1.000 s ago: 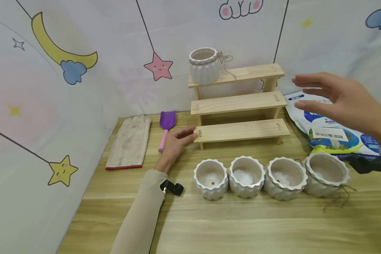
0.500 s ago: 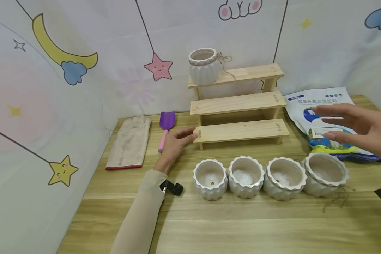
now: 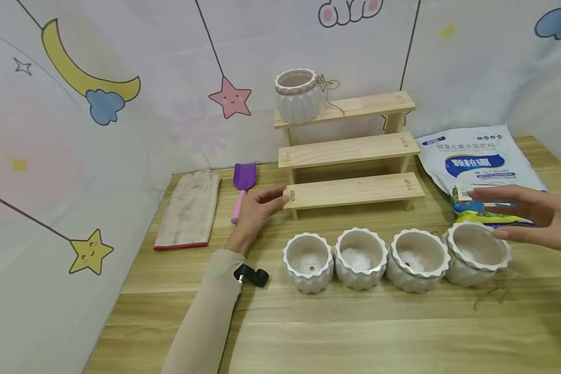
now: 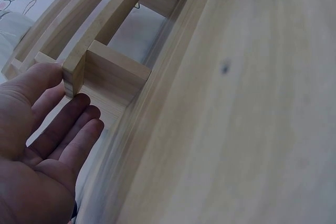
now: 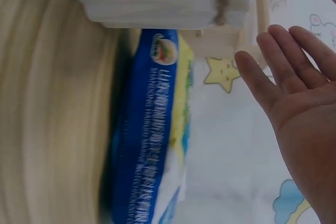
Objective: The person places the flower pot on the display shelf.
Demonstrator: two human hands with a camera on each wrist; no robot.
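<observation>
Wooden stand (image 3: 350,149) runs lengthwise left to right, descending frontward, left grip (image 3: 253,214) pinching its left end, right grip (image 3: 557,221) released.

Four scalloped white ceramic pots (image 3: 397,272) obstruct the stepped pale-wood stand (image 3: 355,192) from the front; its middle shelf (image 3: 348,150) has room above.

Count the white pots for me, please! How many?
5: one white pot at the top shelf's left end, and four in a row on the table: leftmost pot, second pot, third pot, rightmost pot. None looks hidden.
</observation>
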